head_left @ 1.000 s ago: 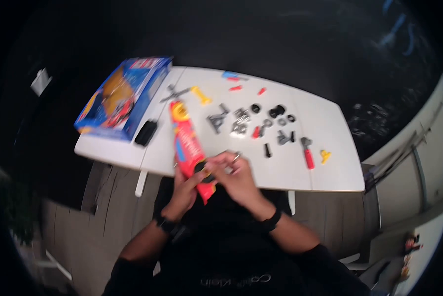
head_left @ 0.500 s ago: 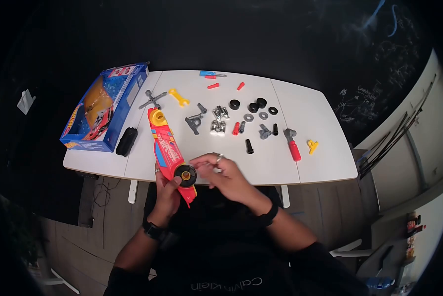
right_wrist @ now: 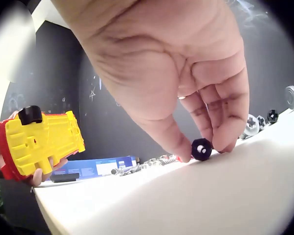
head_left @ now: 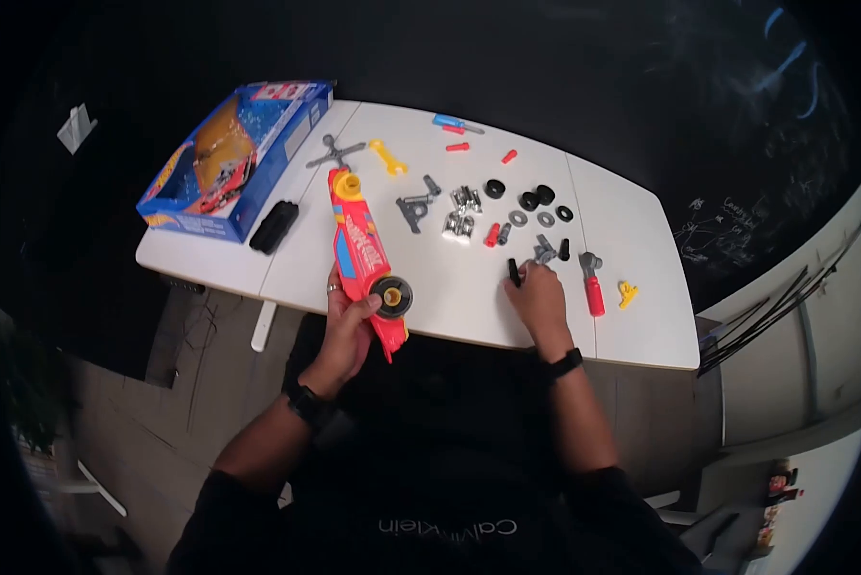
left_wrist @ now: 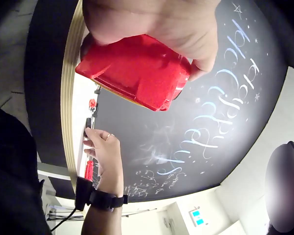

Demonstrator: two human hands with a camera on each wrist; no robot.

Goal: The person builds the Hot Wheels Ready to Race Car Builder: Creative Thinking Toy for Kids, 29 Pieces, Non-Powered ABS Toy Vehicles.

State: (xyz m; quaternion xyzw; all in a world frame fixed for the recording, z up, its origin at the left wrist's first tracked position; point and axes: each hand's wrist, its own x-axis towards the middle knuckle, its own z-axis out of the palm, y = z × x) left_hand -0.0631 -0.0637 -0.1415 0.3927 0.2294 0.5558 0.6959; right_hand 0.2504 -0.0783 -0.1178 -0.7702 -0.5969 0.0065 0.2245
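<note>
My left hand (head_left: 346, 335) holds a red toy car body (head_left: 361, 244) near the table's front edge, its thumb beside a black wheel (head_left: 405, 291) with a yellow centre. The right wrist view shows the car's yellow underside (right_wrist: 44, 142). Further right, my right hand (head_left: 542, 302) reaches down to the tabletop. Between its thumb and fingers it pinches a black toy bolt (right_wrist: 201, 149), whose hexagonal end faces that camera. Just beyond those fingers lies a grey part (head_left: 545, 249), with a second black bolt (head_left: 564, 250) beside it.
A blue toy box (head_left: 287, 144) stands at the table's back left, a black part (head_left: 275, 226) beside it. Across the white table (head_left: 449, 302) lie a yellow wrench (head_left: 385, 155), chrome pieces (head_left: 458, 226), several black tyres (head_left: 494, 189) and a red-handled tool (head_left: 595, 295).
My right hand has left the wheel on the car, moved right and taken hold of the black bolt on the table. The left hand still holds the car.
</note>
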